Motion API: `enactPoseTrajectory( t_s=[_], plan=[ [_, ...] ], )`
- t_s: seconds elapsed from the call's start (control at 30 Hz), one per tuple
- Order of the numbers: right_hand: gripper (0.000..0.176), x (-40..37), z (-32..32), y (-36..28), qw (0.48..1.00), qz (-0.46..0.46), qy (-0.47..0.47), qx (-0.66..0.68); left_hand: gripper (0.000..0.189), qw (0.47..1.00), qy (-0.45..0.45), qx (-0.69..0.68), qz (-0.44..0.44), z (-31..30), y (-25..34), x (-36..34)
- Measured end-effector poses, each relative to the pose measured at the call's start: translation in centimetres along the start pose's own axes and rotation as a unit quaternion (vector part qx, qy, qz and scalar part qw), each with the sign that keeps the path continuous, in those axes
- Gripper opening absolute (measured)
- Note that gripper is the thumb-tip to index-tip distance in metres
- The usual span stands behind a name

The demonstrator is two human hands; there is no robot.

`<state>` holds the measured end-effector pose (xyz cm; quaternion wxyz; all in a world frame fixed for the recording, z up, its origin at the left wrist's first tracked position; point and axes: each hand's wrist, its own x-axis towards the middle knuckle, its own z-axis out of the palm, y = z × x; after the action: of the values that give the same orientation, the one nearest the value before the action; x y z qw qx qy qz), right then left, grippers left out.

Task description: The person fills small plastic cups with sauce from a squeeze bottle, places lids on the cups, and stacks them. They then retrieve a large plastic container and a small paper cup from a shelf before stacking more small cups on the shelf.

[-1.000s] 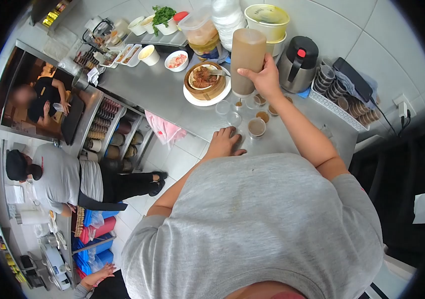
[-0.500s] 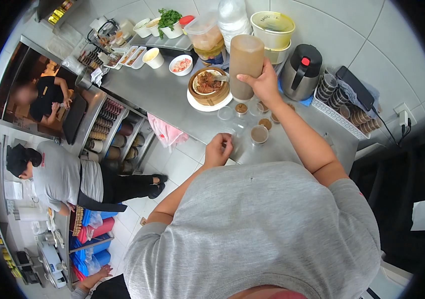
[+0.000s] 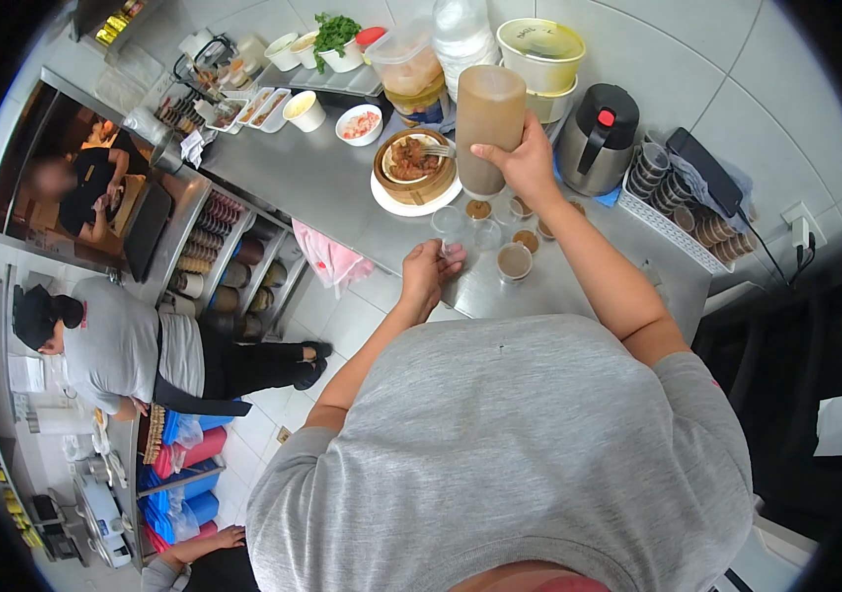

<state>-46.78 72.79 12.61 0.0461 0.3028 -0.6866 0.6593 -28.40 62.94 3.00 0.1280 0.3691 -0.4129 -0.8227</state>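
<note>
My right hand [image 3: 525,163] is wrapped round a large squeeze bottle [image 3: 489,128] of brown liquid, held with its base up over the small cups. My left hand [image 3: 431,271] is low at the counter's front edge, its fingers bent beside a clear lid or cup [image 3: 448,223]; what its fingertips hold is too small to make out. Near it are a clear empty cup [image 3: 486,235], a cup of brown sauce [image 3: 515,261] and a smaller one [image 3: 527,241]. A bamboo steamer [image 3: 428,187] of food with a fork stands on a white plate [image 3: 393,204].
Behind are a bowl of pink pieces [image 3: 359,125], tubs [image 3: 540,57] and a thermos [image 3: 595,143]. A white basket [image 3: 673,233] of cups stands at the right. A co-worker [image 3: 125,345] stands at the left, another person [image 3: 95,192] is beyond the opening, and a third person's arm [image 3: 199,550] shows lower left.
My left hand has moved up slightly towards the clear cups and its fingers have loosened. A clear cup now shows apart on the counter. The bottle has barely shifted.
</note>
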Motion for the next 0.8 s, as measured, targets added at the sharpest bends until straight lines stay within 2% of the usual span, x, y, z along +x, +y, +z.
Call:
enactPoseTrajectory(
  t_s=[0.13,0.43,0.63,0.8],
  plan=[
    [0.057,-0.1,-0.1,0.1,1.000,0.006,-0.013,-0.006,0.020,1.000,-0.010,-0.009,-0.003,-0.2,-0.1,0.6],
    [0.063,-0.9,-0.9,-1.0,0.991,0.023,-0.049,0.123,0.020,1.000,0.003,-0.004,-0.018,0.0,0.0,0.4],
    [0.064,-2.1,-1.7,-2.0,0.997,0.019,-0.069,0.028,0.020,1.000,-0.009,-0.004,-0.021,-0.5,-0.7,1.4],
    [0.062,-2.1,-2.1,-3.0,0.997,0.021,-0.071,0.016,0.021,1.000,-0.008,-0.006,-0.020,-0.5,-0.8,1.5]
  ],
)
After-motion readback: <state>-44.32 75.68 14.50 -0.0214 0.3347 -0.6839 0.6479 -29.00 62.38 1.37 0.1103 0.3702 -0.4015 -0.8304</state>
